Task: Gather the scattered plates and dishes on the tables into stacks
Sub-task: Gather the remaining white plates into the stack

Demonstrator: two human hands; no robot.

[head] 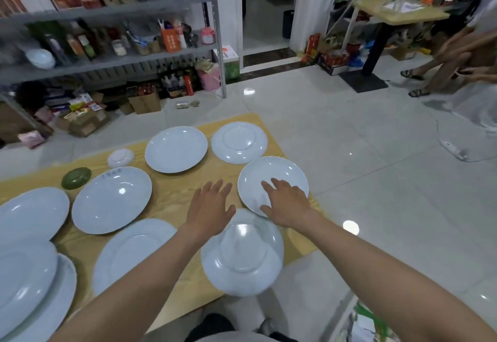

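Several white plates lie scattered on a wooden table [172,193]. My right hand [286,200] is spread flat over a white plate [279,172] near the table's right edge, fingers straight. My left hand [211,203] hovers open over bare wood just left of that plate. Under my wrists an upside-down white plate [242,261] overhangs the front edge. Farther back lie an upturned plate [176,149] and an upside-down plate [239,142]. A large oval dish [111,200], a small green dish [76,178] and a small upside-down white bowl [120,158] sit to the left.
More white plates [29,274] overlap at the table's left end, and another plate [131,253] lies near the front. Metal shelves [107,32] full of goods stand behind. A seated person's legs [441,56] and a second table [400,10] are at the far right.
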